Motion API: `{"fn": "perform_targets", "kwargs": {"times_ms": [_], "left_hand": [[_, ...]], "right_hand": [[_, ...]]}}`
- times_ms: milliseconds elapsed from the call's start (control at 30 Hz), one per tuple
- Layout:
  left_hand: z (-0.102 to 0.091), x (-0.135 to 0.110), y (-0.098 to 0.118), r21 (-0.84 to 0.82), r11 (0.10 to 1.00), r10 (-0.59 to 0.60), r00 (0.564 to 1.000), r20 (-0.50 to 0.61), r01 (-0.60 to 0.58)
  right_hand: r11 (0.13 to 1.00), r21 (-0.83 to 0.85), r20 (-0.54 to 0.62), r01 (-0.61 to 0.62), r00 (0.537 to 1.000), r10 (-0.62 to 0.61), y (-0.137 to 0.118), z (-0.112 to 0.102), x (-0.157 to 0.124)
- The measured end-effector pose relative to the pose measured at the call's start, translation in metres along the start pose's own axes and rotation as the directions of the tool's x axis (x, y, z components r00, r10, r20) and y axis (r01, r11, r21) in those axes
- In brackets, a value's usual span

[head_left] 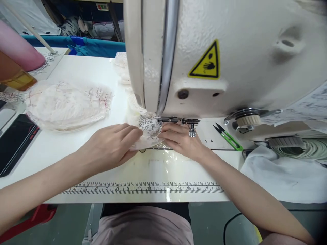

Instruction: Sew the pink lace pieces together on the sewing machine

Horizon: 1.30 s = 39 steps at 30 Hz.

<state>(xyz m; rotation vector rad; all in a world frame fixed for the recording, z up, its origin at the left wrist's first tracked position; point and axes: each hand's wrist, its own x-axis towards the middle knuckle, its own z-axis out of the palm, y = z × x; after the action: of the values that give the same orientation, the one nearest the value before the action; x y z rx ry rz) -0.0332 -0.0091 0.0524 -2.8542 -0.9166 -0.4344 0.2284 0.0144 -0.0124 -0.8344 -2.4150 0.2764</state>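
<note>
A small piece of white lace fabric [149, 127] lies on the white table under the head of a cream sewing machine [230, 58]. My left hand [109, 146] rests on its left side, fingers together and pressing the lace down. On the right side my right hand [180, 139] pinches the lace just below the presser foot [178, 120]. The needle itself is hidden behind the machine head.
A pile of lace pieces [67, 107] lies at the left, a dark phone [15, 143] beside it. Green thread snips [228, 137] lie right of the presser foot. A printed ruler [143, 188] runs along the table's front edge. White cloth [283, 173] hangs at right.
</note>
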Motion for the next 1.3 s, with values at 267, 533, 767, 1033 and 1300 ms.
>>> {"fn": "perform_targets", "kwargs": {"times_ms": [267, 533, 767, 1033, 1300], "left_hand": [[0.037, 0.03, -0.007, 0.198, 0.97, 0.166, 0.981, -0.105, -0.143], [0.038, 0.028, -0.003, 0.215, 0.972, 0.13, 0.975, -0.178, -0.09], [0.052, 0.023, 0.004, 0.026, 1.0, 0.006, 0.998, -0.057, -0.005], [0.054, 0.022, 0.005, 0.056, 0.998, 0.022, 0.999, -0.036, -0.02], [0.055, 0.023, 0.007, 0.125, 0.992, 0.01, 0.999, -0.032, -0.006]], "right_hand": [[0.994, -0.11, -0.096, 0.0, 0.995, -0.01, 0.0, 0.002, -0.006], [0.983, -0.183, -0.015, 0.024, 1.0, -0.027, 0.001, 0.006, -0.008], [0.991, -0.127, -0.065, 0.05, 0.996, -0.058, -0.003, -0.002, 0.002], [0.972, -0.222, 0.016, 0.077, 0.997, -0.075, -0.006, -0.01, 0.002], [0.95, -0.301, -0.018, -0.078, 0.997, 0.076, -0.016, -0.015, 0.001]]}}
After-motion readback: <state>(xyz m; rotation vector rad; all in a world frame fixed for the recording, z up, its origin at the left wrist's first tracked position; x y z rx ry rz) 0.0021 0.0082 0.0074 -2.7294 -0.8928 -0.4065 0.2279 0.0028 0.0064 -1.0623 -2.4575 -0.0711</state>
